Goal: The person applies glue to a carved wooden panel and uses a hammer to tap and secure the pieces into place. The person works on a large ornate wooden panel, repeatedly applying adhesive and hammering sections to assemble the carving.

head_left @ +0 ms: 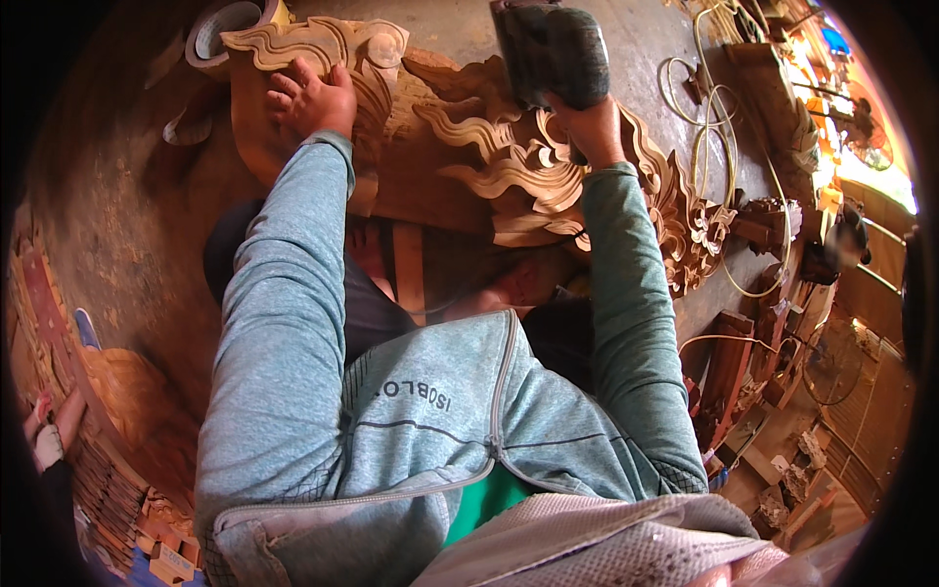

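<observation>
A long carved wooden panel (421, 186) with wavy, flame-like relief lies across in front of me, above my legs. My left hand (313, 100) rests on its left end, fingers apart and slightly bent, touching the plain wood just below a carved scroll. My right hand (590, 127) is closed around a dark, worn, block-shaped tool (555, 57) with a rounded end. This tool is at the panel's far edge, right of the middle; its exact kind and its underside cannot be made out. Scrolled, leafy carving (690, 220) continues along the panel's right end.
A roll of tape (223, 31) stands at the far left. Pale cable (729, 147) loops over the floor on the right, near stacked timber (729, 377). Another person's hand (47, 445) shows at the left rim beside more wood. One more person (846, 240) is at the right.
</observation>
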`<state>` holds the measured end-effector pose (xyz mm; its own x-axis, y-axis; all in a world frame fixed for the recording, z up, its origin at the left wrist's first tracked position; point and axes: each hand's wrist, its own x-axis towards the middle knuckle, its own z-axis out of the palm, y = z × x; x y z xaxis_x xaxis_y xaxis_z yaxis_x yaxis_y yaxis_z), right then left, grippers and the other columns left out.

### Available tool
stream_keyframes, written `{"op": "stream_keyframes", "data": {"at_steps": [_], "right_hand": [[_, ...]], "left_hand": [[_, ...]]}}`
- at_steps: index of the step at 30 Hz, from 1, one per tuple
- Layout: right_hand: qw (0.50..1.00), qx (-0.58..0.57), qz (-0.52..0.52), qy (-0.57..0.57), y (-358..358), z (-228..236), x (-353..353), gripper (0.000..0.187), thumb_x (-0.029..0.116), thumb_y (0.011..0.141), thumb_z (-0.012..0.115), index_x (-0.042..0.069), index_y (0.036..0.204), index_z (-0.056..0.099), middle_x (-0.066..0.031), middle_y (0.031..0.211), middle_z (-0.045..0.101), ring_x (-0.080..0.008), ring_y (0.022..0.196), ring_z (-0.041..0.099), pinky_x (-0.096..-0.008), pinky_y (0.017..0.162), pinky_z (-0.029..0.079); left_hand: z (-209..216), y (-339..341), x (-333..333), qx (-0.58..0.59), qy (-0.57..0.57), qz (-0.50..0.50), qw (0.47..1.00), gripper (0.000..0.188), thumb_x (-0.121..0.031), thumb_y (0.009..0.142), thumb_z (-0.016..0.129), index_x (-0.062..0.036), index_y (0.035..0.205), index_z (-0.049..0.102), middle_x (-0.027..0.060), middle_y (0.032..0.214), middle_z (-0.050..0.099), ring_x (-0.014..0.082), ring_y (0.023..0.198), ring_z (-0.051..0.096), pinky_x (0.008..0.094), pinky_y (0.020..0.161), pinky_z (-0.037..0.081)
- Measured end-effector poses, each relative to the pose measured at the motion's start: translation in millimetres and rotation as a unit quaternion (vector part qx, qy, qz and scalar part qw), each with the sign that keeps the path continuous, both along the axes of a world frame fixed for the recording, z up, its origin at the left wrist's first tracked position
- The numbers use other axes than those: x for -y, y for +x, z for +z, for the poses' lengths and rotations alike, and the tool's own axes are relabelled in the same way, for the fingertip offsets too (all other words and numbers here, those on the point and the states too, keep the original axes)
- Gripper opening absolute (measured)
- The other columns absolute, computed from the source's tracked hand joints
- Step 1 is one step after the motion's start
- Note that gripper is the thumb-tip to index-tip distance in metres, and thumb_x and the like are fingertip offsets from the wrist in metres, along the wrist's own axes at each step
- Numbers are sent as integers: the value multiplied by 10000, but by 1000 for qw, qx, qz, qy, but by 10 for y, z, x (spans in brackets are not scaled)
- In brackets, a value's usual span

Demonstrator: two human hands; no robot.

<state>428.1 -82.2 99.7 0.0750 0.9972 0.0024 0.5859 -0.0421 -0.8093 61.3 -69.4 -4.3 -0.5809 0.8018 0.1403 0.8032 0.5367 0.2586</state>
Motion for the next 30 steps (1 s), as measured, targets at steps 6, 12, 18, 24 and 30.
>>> {"op": "stream_keyframes", "data": {"at_steps": [6,12,18,24,30], "right_hand": [[998,50,-24,17,317,131,-70,374,198,725,859,-10,1002,717,-113,866,745,-171,767,707,-331,694,560],[997,-56,-33,31,377,78,-132,324,171,746,833,-3,994,718,-78,768,722,-133,648,658,-304,603,531],[997,20,-2,72,342,-54,-38,235,198,788,826,6,870,719,-32,697,683,-107,605,622,-292,565,497],[990,61,-87,97,578,-35,-106,247,201,778,833,0,862,716,-39,671,674,-121,560,622,-296,519,486],[990,46,-136,6,599,49,-144,432,241,712,851,-8,1024,685,-161,849,733,-255,792,728,-383,719,564]], "left_hand": [[133,38,30,4,-15,5,1000,768,-640,901,453,-206,1525,341,230,1597,250,460,1442,244,637,1136,186],[90,26,27,7,-18,3,1000,767,-638,904,458,-198,1520,336,229,1600,241,459,1444,242,630,1129,226],[173,66,39,-33,-35,11,999,760,-657,921,413,-200,1525,349,204,1552,322,439,1416,304,577,1126,291],[270,96,43,-25,-52,12,998,747,-653,924,414,-206,1517,347,190,1554,314,425,1417,310,549,1118,311],[283,92,40,23,-28,1,999,766,-650,901,449,-199,1513,357,234,1589,263,463,1430,269,620,1120,250]]}}
